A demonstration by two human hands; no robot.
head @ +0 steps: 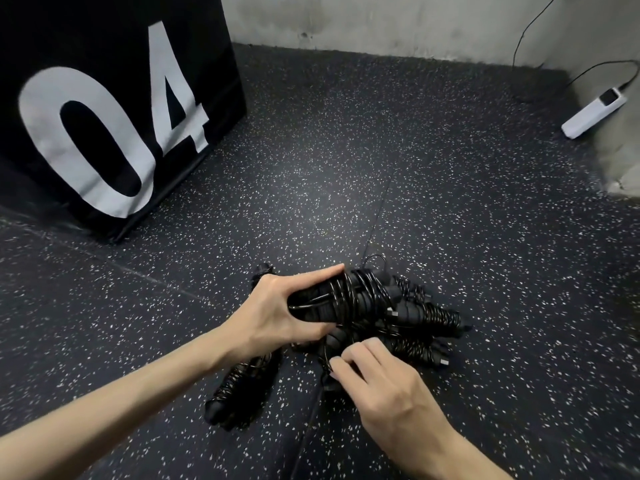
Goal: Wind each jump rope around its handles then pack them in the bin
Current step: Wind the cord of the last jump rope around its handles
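I'm crouched over a black rubber gym floor (433,209) flecked with white, in a corner where a grey concrete wall (398,19) meets it; a big black box marked "04" (114,116) stands to my left and a white power strip (594,112) lies near the far wall with its cable running up it.

My left hand (277,310) is clamped around a jump rope bundle (349,299), thumb under and fingers over the paired handles, with the cord looped round them in loose turns. My right hand (384,375) sits just below, fingertips (341,363) curled in and pinching a strand of black cord (325,358). More wound ropes (429,323) lie in a heap touching the bundle on its right, and another wound rope (239,389) lies on the floor under my left forearm.

To do this turn well, I judge I should keep the handles squeezed parallel, feed the cord taut with the right hand, lay each wrap snug beside the last, and tuck the tail under a turn so it holds.

I can't see the cord's free end, nor how much is left to wind; black on black makes single ropes hard to separate or count. No open bin shows, and whether the box serves as one I can't tell.
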